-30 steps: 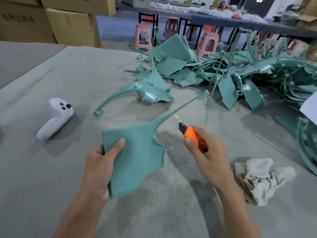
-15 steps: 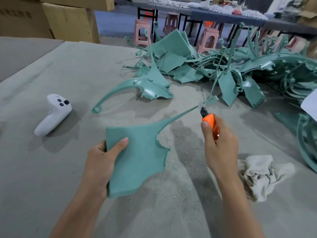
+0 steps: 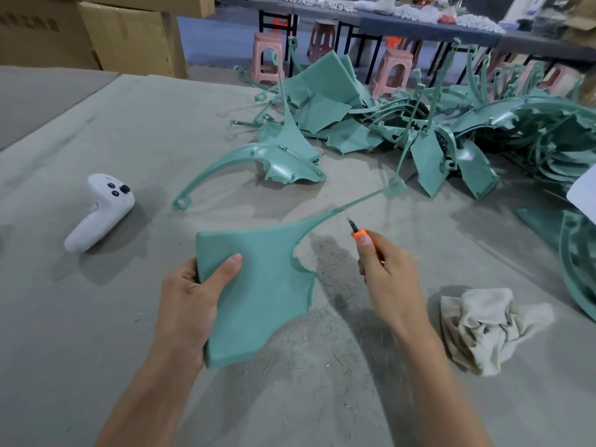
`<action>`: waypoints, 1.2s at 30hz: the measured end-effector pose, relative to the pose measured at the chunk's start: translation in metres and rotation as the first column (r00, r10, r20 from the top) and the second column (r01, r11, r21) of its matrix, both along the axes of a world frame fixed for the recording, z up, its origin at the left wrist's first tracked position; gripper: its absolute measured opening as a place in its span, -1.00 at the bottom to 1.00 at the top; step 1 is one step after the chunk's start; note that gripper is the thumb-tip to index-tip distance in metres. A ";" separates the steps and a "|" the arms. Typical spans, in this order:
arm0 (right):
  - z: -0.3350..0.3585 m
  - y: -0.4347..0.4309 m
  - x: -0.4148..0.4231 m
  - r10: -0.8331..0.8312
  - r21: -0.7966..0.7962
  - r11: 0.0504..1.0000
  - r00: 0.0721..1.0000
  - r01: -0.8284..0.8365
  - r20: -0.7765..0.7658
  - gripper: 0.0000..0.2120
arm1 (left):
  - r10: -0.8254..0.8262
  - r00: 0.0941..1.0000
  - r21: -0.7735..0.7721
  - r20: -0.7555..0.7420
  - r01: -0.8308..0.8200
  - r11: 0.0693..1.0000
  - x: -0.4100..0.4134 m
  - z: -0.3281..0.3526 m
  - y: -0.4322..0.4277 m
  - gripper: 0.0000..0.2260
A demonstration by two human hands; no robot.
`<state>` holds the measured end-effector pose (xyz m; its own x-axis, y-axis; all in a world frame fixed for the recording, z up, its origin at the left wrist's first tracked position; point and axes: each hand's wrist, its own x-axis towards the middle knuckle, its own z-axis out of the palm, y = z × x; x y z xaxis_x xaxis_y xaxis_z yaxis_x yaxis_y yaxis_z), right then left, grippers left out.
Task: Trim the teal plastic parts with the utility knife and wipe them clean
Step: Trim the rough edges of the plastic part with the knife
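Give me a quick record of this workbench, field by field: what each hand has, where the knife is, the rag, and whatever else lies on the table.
Left hand: grips the wide end of a teal part, thumb on top
Right hand: holds the orange utility knife
Blade: points toward the part's thin arm; contact too blurred to tell
Rag: crumpled on the table, right of the right hand, untouched
Other parts: pile of teal parts at the far side, one curved part lying apart
Also: white controller, left
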<state>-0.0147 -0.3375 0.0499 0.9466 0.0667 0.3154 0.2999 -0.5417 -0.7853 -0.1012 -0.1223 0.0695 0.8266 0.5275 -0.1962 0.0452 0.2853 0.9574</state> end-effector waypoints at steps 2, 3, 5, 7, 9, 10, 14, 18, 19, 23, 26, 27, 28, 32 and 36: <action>-0.003 0.003 -0.001 0.073 -0.029 0.997 0.994 -0.075 -0.076 -0.60 | -0.014 1.000 -0.042 0.015 0.015 0.999 -0.001 0.003 0.000 -0.89; -0.005 0.007 -0.003 0.130 -0.118 0.982 0.983 -0.145 -0.128 -0.63 | -0.041 0.999 -0.074 0.019 0.042 0.996 -0.001 0.006 -0.001 -0.95; -0.008 0.014 -0.010 0.228 -0.277 0.919 0.952 -0.279 -0.204 -0.62 | -0.076 0.997 -0.083 0.010 0.076 0.994 -0.003 0.006 -0.003 -0.95; -0.007 0.013 -0.012 0.231 -0.227 0.939 0.962 -0.259 -0.145 -0.64 | -0.040 0.999 -0.073 -0.027 0.038 0.997 -0.001 0.003 -0.002 -0.96; -0.003 0.004 -0.010 0.174 -0.159 0.970 0.983 -0.182 -0.065 -0.66 | 0.031 0.998 -0.090 -0.048 -0.035 0.995 0.000 0.000 0.002 -0.92; -0.002 -0.001 -0.008 0.140 -0.153 0.977 0.989 -0.146 -0.049 -0.66 | 0.051 0.998 -0.102 -0.047 -0.055 0.993 0.001 -0.001 0.005 -0.90; 0.000 -0.007 -0.008 0.105 -0.164 0.980 0.994 -0.108 -0.028 -0.72 | 0.045 0.998 -0.120 -0.053 -0.051 0.991 0.002 -0.002 0.008 -0.90; 0.010 -0.002 -0.013 0.099 0.071 0.993 0.992 -0.094 -0.078 -0.65 | -0.004 1.000 -0.182 -0.022 0.000 0.983 0.001 -0.003 0.006 -0.94; 0.013 0.000 -0.015 0.121 0.174 0.980 0.985 -0.099 -0.122 -0.62 | -0.032 0.999 -0.222 0.005 0.032 0.974 0.001 -0.004 0.005 -0.86; 0.014 0.013 -0.025 0.269 0.295 0.934 0.938 -0.200 -0.216 -0.78 | -0.166 0.983 -0.343 0.080 0.184 0.921 0.003 -0.010 -0.002 -0.68; 0.013 0.019 -0.026 0.267 0.200 0.951 0.953 -0.237 -0.140 -0.64 | -0.257 0.963 -0.346 0.079 0.268 0.899 0.004 -0.013 -0.001 -0.68; 0.014 0.017 -0.026 0.249 0.183 0.957 0.960 -0.224 -0.127 -0.63 | -0.224 0.973 -0.298 0.062 0.232 0.926 0.004 -0.013 0.002 -0.69; 0.015 0.014 -0.025 0.246 0.167 0.960 0.962 -0.225 -0.120 -0.65 | -0.164 0.986 -0.177 0.030 0.167 0.970 0.006 -0.014 0.005 -0.70; 0.016 0.007 -0.026 0.374 0.110 0.926 0.917 -0.361 -0.141 -0.69 | -0.108 0.994 0.315 -0.032 0.112 0.942 0.008 -0.016 0.007 -0.67; 0.016 0.008 -0.030 0.554 0.166 0.832 0.779 -0.529 -0.292 -0.70 | -0.422 0.904 -0.033 -0.069 0.421 0.907 0.004 -0.015 -0.001 -0.81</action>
